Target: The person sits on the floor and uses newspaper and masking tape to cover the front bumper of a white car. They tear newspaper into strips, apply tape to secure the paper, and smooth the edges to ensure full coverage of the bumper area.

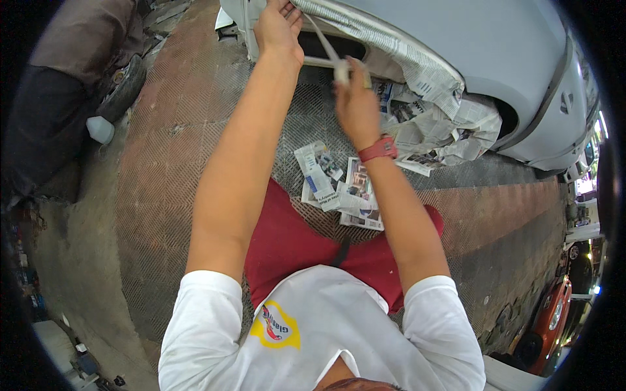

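My right hand [357, 107], smeared by motion, grips a roll of masking tape [341, 72] in front of the car's side. From the roll a pale strip of tape [321, 38] runs taut up and left to my left hand [280, 32]. My left hand's fingers are curled at the upper edge of the car's opening, where the strip meets it; their tips are partly hidden. Newspaper sheeting [417, 65] lies along the lip of the grey car body [476, 39]. More crumpled newspaper [450, 130] covers the wheel area.
Loose newspaper pieces [319, 176] lie on the ribbed floor matting [176, 150] between my knees and the car. To the left are a tyre [124, 88], a white container [100, 130] and dark cloth-like material [49, 111]. An orange car [551, 316] stands far right.
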A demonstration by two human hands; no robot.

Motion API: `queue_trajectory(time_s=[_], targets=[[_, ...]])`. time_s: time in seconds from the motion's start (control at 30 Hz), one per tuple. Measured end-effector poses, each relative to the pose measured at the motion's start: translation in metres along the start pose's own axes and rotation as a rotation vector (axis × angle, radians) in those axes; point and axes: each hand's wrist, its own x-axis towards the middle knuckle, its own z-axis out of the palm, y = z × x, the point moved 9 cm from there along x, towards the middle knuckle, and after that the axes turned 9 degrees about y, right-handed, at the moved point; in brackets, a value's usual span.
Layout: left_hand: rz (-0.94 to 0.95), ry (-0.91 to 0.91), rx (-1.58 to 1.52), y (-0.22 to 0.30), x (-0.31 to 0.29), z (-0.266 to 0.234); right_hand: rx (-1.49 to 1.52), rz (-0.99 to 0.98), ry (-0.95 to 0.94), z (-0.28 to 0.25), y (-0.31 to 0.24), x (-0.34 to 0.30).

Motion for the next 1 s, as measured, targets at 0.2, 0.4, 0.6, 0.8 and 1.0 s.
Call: queue_trajectory(time_s=[0.2, 0.4, 0.6, 0.8, 1.0], targets=[[-0.041, 0.024, 0.054, -0.007, 0.003, -0.003, 0.124, 0.367, 0.058, -0.033, 0.070, 0.028], [-0.071, 0.008, -0.018, -0.004, 0.000, 0.000, 0.497, 0.679, 0.250, -0.027, 0.083, 0.044], [-0.198, -0.034, -0.171, -0.010, -0.023, 0.014, 0.448, 0.708, 0.300, -0.020, 0.091, 0.056], [-0.311, 0.012, -0.093, -0.033, -0.073, 0.036, 0.488, 0.750, 0.297, -0.020, 0.093, 0.065], [-0.413, -0.143, -0.218, -0.068, -0.082, 0.065, 0.419, 0.726, 0.299, -0.031, 0.083, 0.072]])
